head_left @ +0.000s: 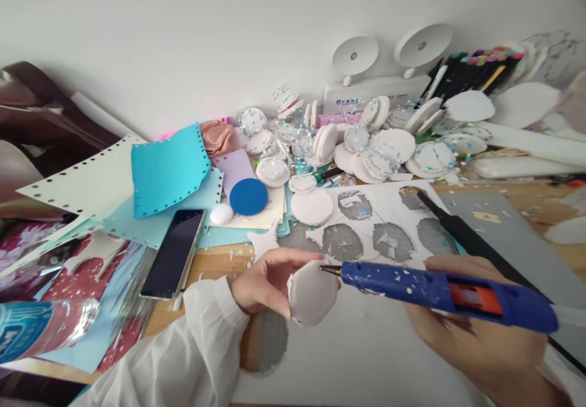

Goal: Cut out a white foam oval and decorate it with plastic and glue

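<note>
Between the thumb and fingers of my left hand (263,282) is a white disc (314,294), tilted so one flat face shows; it looks like foam or card. My right hand (480,334) is wrapped round a blue hot glue gun (398,282) with an orange part in its body. Its metal tip meets or nearly meets the disc's upper edge; I cannot tell whether they touch. Beneath both hands lies a white sheet (361,352) with several round holes cut through it, over a grey cutting mat (517,224).
White discs (312,205) and others wound with blue-beaded strands are heaped along the wall. A dark phone (173,253), a blue disc (248,196), and turquoise felt (169,169) lie left. A black tool (476,242) is behind my right hand; a bottle (46,327) is lower left.
</note>
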A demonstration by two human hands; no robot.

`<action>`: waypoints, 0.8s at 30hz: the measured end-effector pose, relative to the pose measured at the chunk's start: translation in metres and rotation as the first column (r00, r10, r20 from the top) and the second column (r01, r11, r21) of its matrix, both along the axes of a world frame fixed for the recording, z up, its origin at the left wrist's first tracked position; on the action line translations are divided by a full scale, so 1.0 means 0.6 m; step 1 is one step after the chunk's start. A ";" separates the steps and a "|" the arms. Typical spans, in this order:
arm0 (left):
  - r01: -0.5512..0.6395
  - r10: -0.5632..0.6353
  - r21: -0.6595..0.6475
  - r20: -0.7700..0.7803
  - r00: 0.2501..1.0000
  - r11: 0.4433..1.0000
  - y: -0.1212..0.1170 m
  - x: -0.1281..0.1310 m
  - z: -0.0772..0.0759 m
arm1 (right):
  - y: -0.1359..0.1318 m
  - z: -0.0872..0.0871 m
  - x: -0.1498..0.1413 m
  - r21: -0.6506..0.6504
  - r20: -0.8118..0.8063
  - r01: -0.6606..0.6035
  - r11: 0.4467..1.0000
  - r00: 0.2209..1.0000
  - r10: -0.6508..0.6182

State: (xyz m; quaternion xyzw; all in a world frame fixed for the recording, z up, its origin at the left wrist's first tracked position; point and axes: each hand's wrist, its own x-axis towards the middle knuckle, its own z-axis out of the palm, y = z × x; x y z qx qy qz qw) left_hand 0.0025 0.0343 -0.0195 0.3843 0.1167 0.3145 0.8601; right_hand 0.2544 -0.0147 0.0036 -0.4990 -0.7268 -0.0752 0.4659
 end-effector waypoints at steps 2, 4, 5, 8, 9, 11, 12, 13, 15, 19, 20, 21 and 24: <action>-0.008 0.009 0.017 -0.020 1.000 1.000 -0.001 -0.001 0.000 | 0.000 -0.004 0.004 0.000 0.013 0.005 1.000 1.000 -0.005; -0.005 0.005 0.016 -0.022 1.000 1.000 -0.001 -0.002 -0.001 | -0.001 -0.009 0.007 0.007 0.018 0.009 1.000 1.000 -0.009; 0.000 0.001 0.013 -0.015 1.000 1.000 0.000 -0.003 -0.002 | -0.001 -0.011 0.008 0.007 0.016 0.010 1.000 1.000 -0.010; 0.004 -0.004 0.006 -0.002 1.000 1.000 0.001 -0.003 -0.004 | -0.001 -0.012 0.010 -0.009 0.000 0.026 1.000 1.000 -0.026; 0.002 -0.002 0.007 0.000 1.000 1.000 0.001 -0.004 -0.005 | 0.000 -0.011 0.010 -0.010 0.000 0.028 1.000 1.000 -0.028; -0.014 0.014 0.000 -0.002 1.000 1.000 0.001 -0.005 -0.006 | 0.001 -0.006 0.009 -0.002 0.009 0.030 1.000 1.000 -0.030; -0.029 0.029 -0.009 -0.006 1.000 1.000 0.000 -0.005 -0.007 | 0.002 -0.004 0.009 -0.002 0.020 0.033 0.999 0.999 -0.033; -0.046 0.046 -0.023 -0.012 0.999 0.999 0.000 -0.006 -0.008 | 0.003 -0.003 0.009 -0.006 0.031 0.038 0.999 0.999 -0.038; -0.077 0.075 -0.055 -0.025 0.997 0.996 -0.002 -0.007 -0.009 | 0.003 -0.001 0.008 -0.022 0.039 0.054 0.998 0.998 -0.053; -0.100 0.097 -0.071 -0.043 0.994 0.992 -0.003 -0.008 -0.010 | 0.000 -0.007 0.009 0.002 -0.016 0.055 0.999 0.998 -0.055; -0.101 0.098 -0.064 -0.044 0.994 0.993 -0.002 -0.008 -0.010 | 0.000 -0.008 0.009 0.001 -0.022 0.054 0.999 0.998 -0.054; -0.100 0.097 -0.053 -0.043 0.994 0.994 -0.001 -0.008 -0.010 | -0.001 -0.010 0.008 -0.004 -0.020 0.054 0.999 0.998 -0.054; -0.084 0.083 -0.042 -0.021 0.996 0.996 0.001 -0.008 -0.008 | -0.003 -0.013 0.008 -0.044 -0.001 0.044 0.998 0.999 -0.044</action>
